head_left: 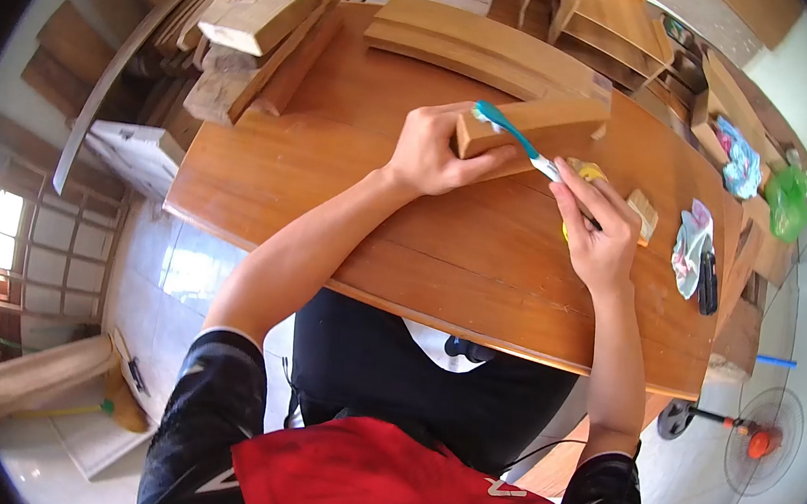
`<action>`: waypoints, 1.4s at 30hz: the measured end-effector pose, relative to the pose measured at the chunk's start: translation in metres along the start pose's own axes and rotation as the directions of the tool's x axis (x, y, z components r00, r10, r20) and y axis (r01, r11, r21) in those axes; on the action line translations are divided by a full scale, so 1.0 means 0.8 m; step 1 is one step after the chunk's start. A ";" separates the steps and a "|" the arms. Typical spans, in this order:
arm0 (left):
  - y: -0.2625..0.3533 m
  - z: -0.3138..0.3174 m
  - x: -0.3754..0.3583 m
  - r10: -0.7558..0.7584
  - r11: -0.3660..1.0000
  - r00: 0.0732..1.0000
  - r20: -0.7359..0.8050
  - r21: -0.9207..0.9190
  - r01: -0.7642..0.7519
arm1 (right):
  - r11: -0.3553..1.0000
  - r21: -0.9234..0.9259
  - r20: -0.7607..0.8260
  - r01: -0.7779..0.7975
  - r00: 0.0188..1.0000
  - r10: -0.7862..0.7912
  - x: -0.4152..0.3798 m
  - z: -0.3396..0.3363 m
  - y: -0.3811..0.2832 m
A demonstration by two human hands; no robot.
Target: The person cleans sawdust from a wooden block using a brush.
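**Toothbrush on the wood block, both hands busy**

Workshop floor tiles shine below, and a broad wooden tabletop (442,256) fills the middle. On it, the left hand (431,152) is clamped around the near end of a wooden block (546,126), fingers wrapped tight, pinning it against the tabletop. The right hand (597,235) pinches the handle of a blue toothbrush (514,134), whose head rests on the block's top face. Just beside the block, partly under the right hand, sits something yellow (589,171), too hidden to name. Beyond the block, curved wooden slats (465,42) are stacked. Right of it lies a crumpled rag (691,245) with a dark tool (708,282) touching it.
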State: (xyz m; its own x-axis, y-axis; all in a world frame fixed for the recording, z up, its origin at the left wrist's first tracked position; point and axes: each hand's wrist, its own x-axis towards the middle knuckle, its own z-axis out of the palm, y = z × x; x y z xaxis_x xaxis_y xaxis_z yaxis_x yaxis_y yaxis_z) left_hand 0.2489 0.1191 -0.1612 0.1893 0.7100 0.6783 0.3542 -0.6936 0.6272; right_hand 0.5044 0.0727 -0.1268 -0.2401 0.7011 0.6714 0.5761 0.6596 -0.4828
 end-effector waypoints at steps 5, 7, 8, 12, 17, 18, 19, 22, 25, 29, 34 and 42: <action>0.008 -0.005 0.001 -0.032 0.998 0.999 0.017 0.063 0.031 | 0.999 -0.002 -0.170 -0.044 0.985 0.043 0.002 -0.009 0.040; 0.006 -0.001 0.004 0.002 1.000 1.000 0.001 0.012 -0.002 | 1.000 0.026 -0.013 0.006 1.000 -0.006 -0.007 0.005 0.008; 0.003 -0.001 0.003 0.017 1.000 1.000 -0.016 -0.003 -0.017 | 0.999 0.005 0.005 0.035 0.999 -0.035 -0.005 0.009 0.000; 0.011 -0.007 0.003 -0.057 0.997 0.998 0.025 0.044 0.056 | 0.990 0.023 -0.163 -0.141 0.976 0.143 0.010 -0.012 0.028; 0.002 -0.002 0.004 -0.038 0.999 0.999 0.002 0.015 0.038 | 0.998 0.022 0.092 0.062 0.994 -0.064 -0.003 0.003 -0.007; 0.003 -0.004 0.003 -0.061 0.998 0.998 0.020 0.024 0.061 | 0.998 0.020 0.097 0.065 0.993 -0.067 -0.001 0.005 -0.006; 0.005 -0.006 0.002 -0.083 0.996 0.996 0.043 0.035 0.081 | 1.000 0.026 0.024 0.001 1.000 -0.001 0.003 0.002 0.004; 0.008 -0.013 0.005 -0.249 0.964 0.951 0.186 -0.052 0.262 | 0.979 0.077 -0.188 -0.189 0.961 0.200 0.003 -0.013 0.056; 0.023 -0.047 0.015 -0.164 0.978 0.923 0.347 -0.067 0.198 | 0.953 0.129 -0.141 -0.273 0.947 0.290 0.000 -0.017 0.052; 0.089 -0.163 0.033 -0.117 0.990 0.870 0.479 0.130 0.062 | 0.985 0.135 -0.112 -0.108 0.986 0.124 0.006 -0.021 0.043; 0.234 -0.197 0.039 0.335 0.820 0.344 0.877 -0.091 -0.566 | 0.955 0.236 -0.019 -0.182 0.981 0.192 0.001 -0.017 0.055; 0.286 -0.161 0.071 0.497 0.691 0.091 0.863 -0.331 -0.643 | 0.975 0.207 -0.068 -0.081 0.993 0.097 -0.001 -0.018 0.057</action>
State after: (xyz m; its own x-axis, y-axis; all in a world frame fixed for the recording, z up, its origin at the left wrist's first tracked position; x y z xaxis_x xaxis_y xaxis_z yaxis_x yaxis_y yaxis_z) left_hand 0.2228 -0.0144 0.0701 0.9835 -0.1757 0.0429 -0.1797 -0.9759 0.1236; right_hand 0.5418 0.0979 -0.1414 -0.1297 0.7415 0.6584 0.4193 0.6427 -0.6412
